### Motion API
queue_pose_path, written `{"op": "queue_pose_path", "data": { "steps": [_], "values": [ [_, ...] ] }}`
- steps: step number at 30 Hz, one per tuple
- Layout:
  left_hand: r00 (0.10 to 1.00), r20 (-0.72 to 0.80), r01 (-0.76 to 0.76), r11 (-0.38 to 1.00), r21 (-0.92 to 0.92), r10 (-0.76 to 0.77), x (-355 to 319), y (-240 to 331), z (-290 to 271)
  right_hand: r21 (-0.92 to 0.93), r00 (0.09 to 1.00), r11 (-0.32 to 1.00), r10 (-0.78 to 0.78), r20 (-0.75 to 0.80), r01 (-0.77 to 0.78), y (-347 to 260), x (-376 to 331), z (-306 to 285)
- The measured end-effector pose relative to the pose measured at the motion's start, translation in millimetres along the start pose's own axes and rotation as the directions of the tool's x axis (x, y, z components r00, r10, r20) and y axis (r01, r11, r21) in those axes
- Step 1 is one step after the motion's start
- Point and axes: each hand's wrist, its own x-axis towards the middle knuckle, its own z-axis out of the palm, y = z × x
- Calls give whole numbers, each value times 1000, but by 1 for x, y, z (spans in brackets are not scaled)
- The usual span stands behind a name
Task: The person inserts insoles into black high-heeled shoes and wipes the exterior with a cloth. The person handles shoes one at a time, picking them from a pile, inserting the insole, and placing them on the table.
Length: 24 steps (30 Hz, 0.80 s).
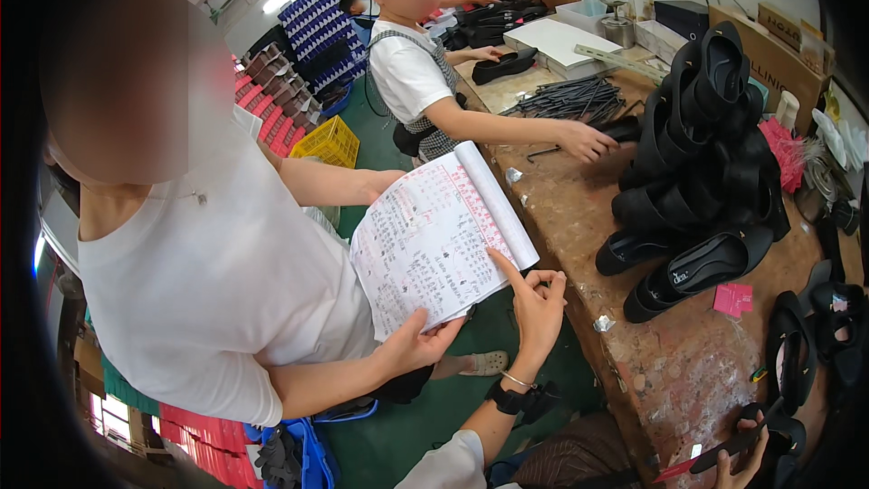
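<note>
My left hand (pixel 540 310), with a bracelet and a black watch at its wrist, stretches its index finger to the handwritten notepad (pixel 425 244). The other fingers are curled and hold nothing. A person in a white T-shirt (pixel 217 299) holds the pad in both hands, its top pages rolled back. At the lower right, my right hand (pixel 749 460) grips a flat dark piece (pixel 731 449) with a red end; its exact kind is unclear. Black shoes (pixel 790 362) lie just beyond that hand.
A pile of black shoes (pixel 697 181) stands on the worn workbench (pixel 579 308). Farther along it, a second person (pixel 407 72) handles a shoe near a heap of thin dark rods (pixel 579 98). A yellow crate (pixel 326 145) and blue basket (pixel 308 453) stand on the green floor.
</note>
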Motion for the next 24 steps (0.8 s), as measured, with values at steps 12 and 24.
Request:
{"op": "queue_pose_path", "data": {
  "steps": [12, 24],
  "values": [
    [1000, 11, -3, 1000, -1, 3, -10, -6, 4, 44, 1000, 999, 2, -2, -2, -4, 1, 0],
    [1000, -1, 20, 999, -27, -20, -10, 4, 0, 39, 1000, 999, -14, -21, 14, -2, 0, -1]
  ]
}}
